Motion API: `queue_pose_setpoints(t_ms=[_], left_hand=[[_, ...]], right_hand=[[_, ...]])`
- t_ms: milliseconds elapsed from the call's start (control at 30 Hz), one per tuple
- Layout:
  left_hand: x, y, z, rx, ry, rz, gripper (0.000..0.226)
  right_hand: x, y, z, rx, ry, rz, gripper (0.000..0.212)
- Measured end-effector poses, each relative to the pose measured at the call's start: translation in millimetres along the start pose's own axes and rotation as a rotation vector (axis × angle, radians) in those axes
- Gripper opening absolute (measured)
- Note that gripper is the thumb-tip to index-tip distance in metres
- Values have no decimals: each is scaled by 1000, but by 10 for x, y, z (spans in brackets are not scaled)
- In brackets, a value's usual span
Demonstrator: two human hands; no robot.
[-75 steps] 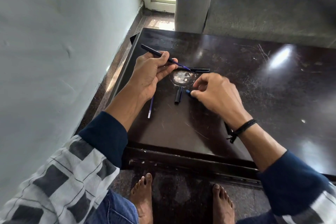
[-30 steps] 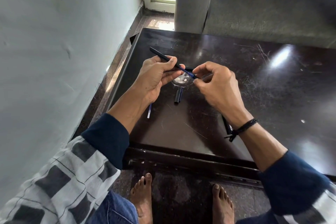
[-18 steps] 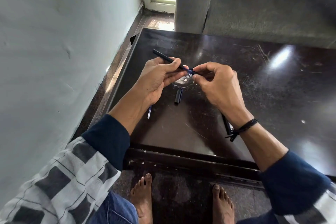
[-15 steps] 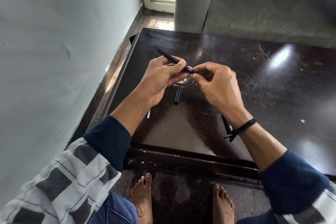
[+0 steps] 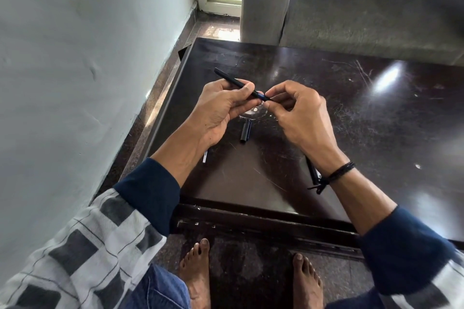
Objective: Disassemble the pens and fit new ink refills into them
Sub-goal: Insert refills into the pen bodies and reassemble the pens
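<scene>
Refill [image 5: 261, 94] slid deeper into barrel [image 5: 229, 79] | left grip [image 5: 221, 110] holds barrel | right grip [image 5: 301, 118] pinches refill (tip hidden)

Dark scratched surface [image 5: 376, 133]: pen cap [image 5: 245, 132] btwn left hand [image 5: 221, 110] & right hand [image 5: 298, 114], toward the wrists; thin refill [image 5: 205, 157] under left wrist; black pen [image 5: 312, 170] under right wrist.

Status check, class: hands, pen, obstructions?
Left hand grips black pen barrel. Right hand pinches its blue end. Pen cap lies on table beneath, untouched.
</scene>
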State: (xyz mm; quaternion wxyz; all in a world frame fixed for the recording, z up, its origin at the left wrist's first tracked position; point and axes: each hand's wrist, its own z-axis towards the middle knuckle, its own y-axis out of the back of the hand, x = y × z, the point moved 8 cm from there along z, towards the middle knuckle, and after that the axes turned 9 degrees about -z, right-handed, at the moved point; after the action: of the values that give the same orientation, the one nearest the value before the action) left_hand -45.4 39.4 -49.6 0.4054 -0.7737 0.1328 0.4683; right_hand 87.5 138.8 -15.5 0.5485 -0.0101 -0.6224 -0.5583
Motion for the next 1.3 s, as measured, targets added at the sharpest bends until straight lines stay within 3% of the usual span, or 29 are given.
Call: queue_pose_setpoints(t_ms=[533,800,1000,1300], left_hand=[[40,36,16,-10,45,-70,31],[54,43,24,-13,44,-70,29],[69,23,34,-11,28,-29,15],[58,40,37,-26,31,-35,22]], right_hand=[[16,22,-4,-36,27,-16,14],[47,35,-23,-47,49,-41,16],[108,51,-57,-90,113,-89,12],[97,37,-34,-76,87,-59,14]])
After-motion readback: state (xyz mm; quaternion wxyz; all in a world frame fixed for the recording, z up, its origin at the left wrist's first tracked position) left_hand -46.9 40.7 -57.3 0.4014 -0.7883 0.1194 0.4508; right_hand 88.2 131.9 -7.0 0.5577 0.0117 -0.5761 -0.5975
